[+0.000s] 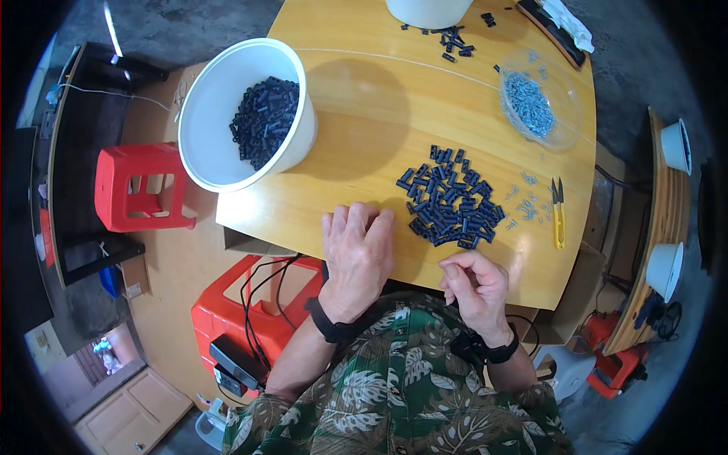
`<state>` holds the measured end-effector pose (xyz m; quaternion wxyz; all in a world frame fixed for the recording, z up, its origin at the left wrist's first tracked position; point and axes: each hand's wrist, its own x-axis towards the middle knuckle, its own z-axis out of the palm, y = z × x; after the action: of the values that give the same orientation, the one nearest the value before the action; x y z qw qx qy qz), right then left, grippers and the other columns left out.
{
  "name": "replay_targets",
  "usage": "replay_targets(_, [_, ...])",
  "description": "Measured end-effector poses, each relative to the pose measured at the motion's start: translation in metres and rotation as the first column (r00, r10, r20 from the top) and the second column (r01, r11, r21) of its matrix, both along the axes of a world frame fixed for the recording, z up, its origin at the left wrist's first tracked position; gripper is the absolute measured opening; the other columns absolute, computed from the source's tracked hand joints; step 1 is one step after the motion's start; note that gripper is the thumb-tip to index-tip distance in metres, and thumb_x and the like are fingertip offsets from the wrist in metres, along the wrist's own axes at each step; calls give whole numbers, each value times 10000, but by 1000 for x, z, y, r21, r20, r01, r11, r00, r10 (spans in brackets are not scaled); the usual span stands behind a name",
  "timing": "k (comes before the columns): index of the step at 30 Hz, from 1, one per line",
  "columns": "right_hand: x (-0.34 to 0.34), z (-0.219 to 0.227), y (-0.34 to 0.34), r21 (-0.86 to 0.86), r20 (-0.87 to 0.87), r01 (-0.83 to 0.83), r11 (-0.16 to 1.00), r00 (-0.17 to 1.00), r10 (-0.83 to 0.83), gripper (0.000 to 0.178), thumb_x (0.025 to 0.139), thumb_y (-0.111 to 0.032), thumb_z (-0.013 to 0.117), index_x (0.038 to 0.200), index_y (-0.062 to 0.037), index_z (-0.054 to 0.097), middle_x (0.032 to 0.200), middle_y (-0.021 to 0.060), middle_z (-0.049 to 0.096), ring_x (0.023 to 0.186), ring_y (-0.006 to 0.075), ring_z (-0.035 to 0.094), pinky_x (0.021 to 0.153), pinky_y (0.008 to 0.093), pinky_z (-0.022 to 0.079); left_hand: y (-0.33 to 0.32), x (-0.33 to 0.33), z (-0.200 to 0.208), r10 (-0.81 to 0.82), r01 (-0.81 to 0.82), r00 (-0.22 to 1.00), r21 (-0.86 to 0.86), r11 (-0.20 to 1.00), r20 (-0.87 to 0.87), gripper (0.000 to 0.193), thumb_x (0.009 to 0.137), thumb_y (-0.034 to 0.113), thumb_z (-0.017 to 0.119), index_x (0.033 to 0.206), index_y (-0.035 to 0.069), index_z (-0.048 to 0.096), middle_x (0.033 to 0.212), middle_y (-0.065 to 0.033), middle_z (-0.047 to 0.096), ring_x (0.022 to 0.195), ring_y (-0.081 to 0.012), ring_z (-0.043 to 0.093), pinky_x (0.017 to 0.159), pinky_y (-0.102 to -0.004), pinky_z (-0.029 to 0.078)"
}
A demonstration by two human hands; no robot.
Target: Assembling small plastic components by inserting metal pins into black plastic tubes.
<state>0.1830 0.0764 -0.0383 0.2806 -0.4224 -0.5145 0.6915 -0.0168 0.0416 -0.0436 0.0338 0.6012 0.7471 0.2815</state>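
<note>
My left hand [355, 258] is over the near edge of the yellow wooden table [356, 98], back up and fingers curled down. Whatever lies under those fingers is hidden. Just to the right, my right hand [478, 292] is closed at the near edge, thumb against the bent fingers; anything in that pinch is too small to make out. Beyond it spreads a pile of small black plastic pieces [453, 199]. Several loose screws [527, 208] lie to the right of the pile. Nearby is a pair of yellow-handled snips [559, 216], blades pointing away from me.
A white bucket [296, 155] with black pieces stands at the left; another white tub [428, 11] is at the far edge. A clear bowl [565, 125] holds silvery screws. Red stools [144, 189] stand left of the table. Cables [250, 318] hang over the nearer stool.
</note>
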Motion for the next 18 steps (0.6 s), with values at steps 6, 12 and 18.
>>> replay_targets(6, [0, 1, -2, 20, 5, -16, 1000, 1000, 16, 77, 975, -58, 626, 1013, 1, 659, 767, 29, 655, 606, 40, 585, 534, 193, 465, -14, -1, -5, -62, 65, 997, 64, 996, -53, 247, 785, -20, 743, 1010, 28, 654, 890, -83, 594, 815, -237, 565, 721, -369, 439])
replay_targets(12, [-3, 20, -3, 130, 29, -68, 989, 997, 65, 91, 918, -19, 675, 1001, 19, 678, 840, 63, 668, 687, 81, 614, 604, 219, 491, -49, 15, 10, -66, -21, -36, 65, 998, 997, 358, 881, -63, 696, 1219, 10, 605, 1047, -102, 690, 907, -150, 669, 758, -272, 568])
replay_targets(18, [-10, 35, -2, 314, -29, -96, 945, 993, 111, 161, 840, 18, 734, 994, -1, 692, 816, 81, 666, 669, 132, 627, 602, 250, 491, -59, 13, 16, -180, 93, -143, 194, 977, 973, 444, 891, -104, 667, 1307, 0, 551, 1105, -102, 675, 967, -115, 639, 833, -252, 538])
